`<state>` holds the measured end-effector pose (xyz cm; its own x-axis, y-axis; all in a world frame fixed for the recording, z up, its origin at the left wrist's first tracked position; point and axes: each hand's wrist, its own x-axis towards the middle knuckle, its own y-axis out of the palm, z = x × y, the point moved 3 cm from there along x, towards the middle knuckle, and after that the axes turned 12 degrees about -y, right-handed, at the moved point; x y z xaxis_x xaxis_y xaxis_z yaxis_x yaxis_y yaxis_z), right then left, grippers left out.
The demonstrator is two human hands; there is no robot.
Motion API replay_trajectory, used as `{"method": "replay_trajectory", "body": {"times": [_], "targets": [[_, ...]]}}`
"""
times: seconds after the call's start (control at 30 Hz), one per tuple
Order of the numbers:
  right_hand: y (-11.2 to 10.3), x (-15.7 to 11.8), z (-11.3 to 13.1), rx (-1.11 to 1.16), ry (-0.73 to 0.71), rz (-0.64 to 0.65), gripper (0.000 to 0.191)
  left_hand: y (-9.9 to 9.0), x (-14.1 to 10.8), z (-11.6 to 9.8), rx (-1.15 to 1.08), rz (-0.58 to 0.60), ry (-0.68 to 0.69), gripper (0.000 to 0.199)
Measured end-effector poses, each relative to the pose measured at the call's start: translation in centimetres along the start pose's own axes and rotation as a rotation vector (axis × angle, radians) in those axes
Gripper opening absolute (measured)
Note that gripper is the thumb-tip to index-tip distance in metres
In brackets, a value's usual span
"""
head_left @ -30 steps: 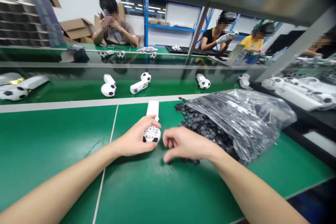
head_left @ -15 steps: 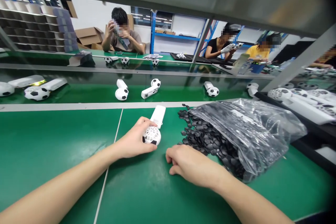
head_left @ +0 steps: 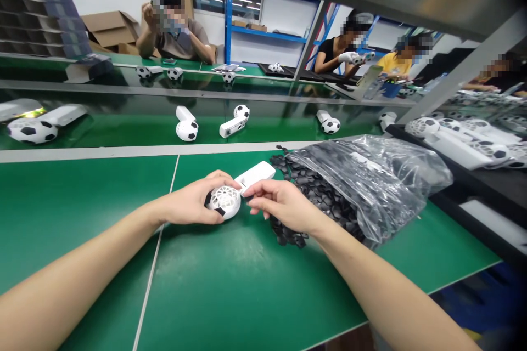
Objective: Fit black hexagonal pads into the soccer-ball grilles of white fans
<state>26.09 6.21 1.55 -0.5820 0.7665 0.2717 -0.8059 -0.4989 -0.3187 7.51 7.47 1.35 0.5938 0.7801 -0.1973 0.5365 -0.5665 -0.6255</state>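
A white handheld fan [head_left: 228, 201] with a round, soccer-ball-patterned grille lies on the green table, its handle pointing away to the right. My left hand [head_left: 197, 200] is closed around the left side of the fan's head, thumb in front and fingers behind. Black patches show along the left rim of the head, while the grille on top is white. Beside the joint of head and handle, the fingertips of my right hand [head_left: 284, 203] are pinched together. Whatever they hold is hidden. Just behind that hand spreads a heap of small black plastic pieces [head_left: 329, 197].
A clear plastic bag [head_left: 391, 181] spills the black pieces. More fans [head_left: 187, 123] sit on the dark green belt beyond the pale rail [head_left: 115, 151]. At right, a black tray [head_left: 453, 186] holds several fans. Co-workers [head_left: 177, 27] sit across; a shelf hangs overhead.
My right hand has moved up and left to the fan, fingers now pinched. The fan has turned so its handle points further right. The view has shifted.
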Motion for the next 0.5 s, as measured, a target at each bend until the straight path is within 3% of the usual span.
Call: {"method": "replay_trajectory", "body": {"times": [0.13, 0.27, 0.37, 0.5], "targets": [[0.07, 0.20, 0.41, -0.358, -0.319, -0.033, 0.012, 0.00, -0.16, -0.19, 0.003, 0.049, -0.010, 0.055], [-0.12, 0.23, 0.24, -0.363, -0.294, -0.073, 0.015, -0.06, -0.34, -0.19, -0.033, 0.118, 0.016, 0.057], [-0.26, 0.16, 0.42, -0.410, -0.299, -0.100, 0.013, 0.10, -0.35, -0.28, -0.025, 0.102, 0.003, 0.056], [0.45, -0.14, 0.93, -0.739, -0.474, 0.057, 0.011, 0.85, -0.21, -0.75, 0.007, -0.036, -0.093, 0.053]]}}
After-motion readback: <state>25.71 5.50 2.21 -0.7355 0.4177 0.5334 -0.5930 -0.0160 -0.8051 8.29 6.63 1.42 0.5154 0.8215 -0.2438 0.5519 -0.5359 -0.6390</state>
